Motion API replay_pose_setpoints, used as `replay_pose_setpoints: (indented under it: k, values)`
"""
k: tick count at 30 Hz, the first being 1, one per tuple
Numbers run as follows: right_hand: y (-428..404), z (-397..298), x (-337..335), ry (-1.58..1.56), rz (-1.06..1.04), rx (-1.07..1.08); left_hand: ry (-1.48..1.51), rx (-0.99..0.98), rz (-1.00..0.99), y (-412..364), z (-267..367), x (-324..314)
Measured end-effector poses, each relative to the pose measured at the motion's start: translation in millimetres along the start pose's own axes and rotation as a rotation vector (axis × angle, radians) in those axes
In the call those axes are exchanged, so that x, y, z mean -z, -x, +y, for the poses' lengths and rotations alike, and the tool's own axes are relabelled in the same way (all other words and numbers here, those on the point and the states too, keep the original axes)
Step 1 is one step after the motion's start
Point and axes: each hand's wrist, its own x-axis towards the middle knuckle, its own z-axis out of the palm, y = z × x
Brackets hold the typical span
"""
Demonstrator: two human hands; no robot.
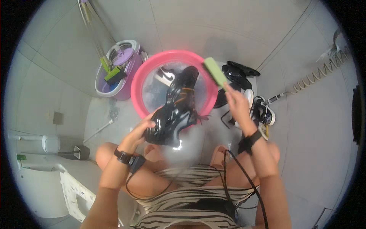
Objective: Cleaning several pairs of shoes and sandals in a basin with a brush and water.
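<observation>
My left hand (142, 128) grips a wet, shiny black high-top shoe (171, 120) by one end. Tilted over the near rim of a pink basin (137, 75), the shoe has orange-brown trim and dangling dark laces. My right hand (238, 104) holds a green-backed scrub brush (215, 71) by its handle, above the basin's right rim and apart from the shoe. Sudsy water (154, 96) fills the basin. In it lies a black-and-white sneaker (165, 75), partly hidden behind the black shoe.
To the right lie black shoes (238, 75) and a dark sneaker with a white sole (264, 111). A coiled hose (311, 78) crosses the right wall. A purple mop bucket (133, 83) stands left, near a toilet (43, 191). Black cables (246, 177) hang by my right arm.
</observation>
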Motion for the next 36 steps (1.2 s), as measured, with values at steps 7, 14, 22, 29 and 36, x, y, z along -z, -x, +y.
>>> replay_pose_setpoints:
  k: [7,14,22,29,36]
  values:
    - [-7.0,-13.9,1.7,0.069,0.036,0.097,-0.039,-0.003,-0.08,6.7,-3.4,-20.6]
    - [6.2,-33.0,-4.4,-0.026,-0.067,0.19,-0.062,0.03,-0.044,5.9,-6.8,-21.6]
    - [5.9,-49.5,-10.2,-0.055,-0.18,0.225,0.0,0.029,0.038,-11.4,-5.2,-20.4]
    - [30.4,-49.8,-34.2,0.02,-0.307,0.457,-0.059,-0.071,0.157,-19.3,-11.1,-7.1]
    - [37.1,86.9,16.8,0.219,-0.345,-0.496,0.165,-0.019,0.162,-13.5,-19.9,-11.0]
